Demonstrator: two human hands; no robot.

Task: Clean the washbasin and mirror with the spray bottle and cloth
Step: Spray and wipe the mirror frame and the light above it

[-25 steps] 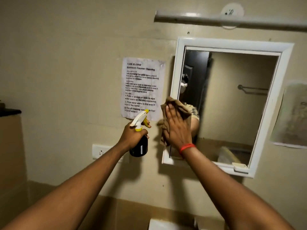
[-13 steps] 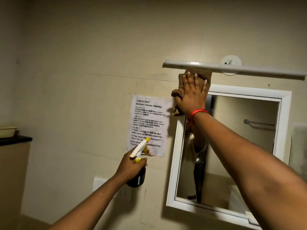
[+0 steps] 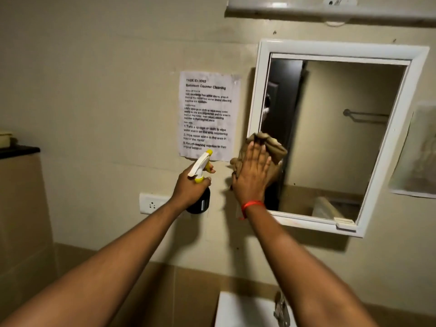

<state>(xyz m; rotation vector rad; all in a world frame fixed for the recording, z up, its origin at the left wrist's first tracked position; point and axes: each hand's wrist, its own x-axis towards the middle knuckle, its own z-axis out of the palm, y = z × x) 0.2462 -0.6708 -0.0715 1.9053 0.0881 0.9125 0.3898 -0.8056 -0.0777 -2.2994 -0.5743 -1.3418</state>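
A white-framed mirror point(image 3: 335, 128) hangs on the beige wall. My right hand point(image 3: 253, 174) lies flat on a crumpled tan cloth point(image 3: 271, 145), pressing it against the mirror's lower left edge. A red band circles that wrist. Left of it, my left hand point(image 3: 188, 188) grips a dark spray bottle point(image 3: 200, 200) with a white and yellow trigger head, its nozzle pointing up and right. The white washbasin point(image 3: 243, 310) shows at the bottom edge with a metal tap point(image 3: 282, 310).
A printed task sheet point(image 3: 207, 114) is taped to the wall left of the mirror. A white wall socket point(image 3: 151, 204) sits below it. A tube light point(image 3: 330, 14) runs above the mirror. A dark ledge point(image 3: 16, 149) juts out at far left. Another paper point(image 3: 417, 152) hangs at right.
My right hand has swept the cloth down from the mirror's top left corner to its lower left edge. The view has tilted down, and the washbasin now shows.
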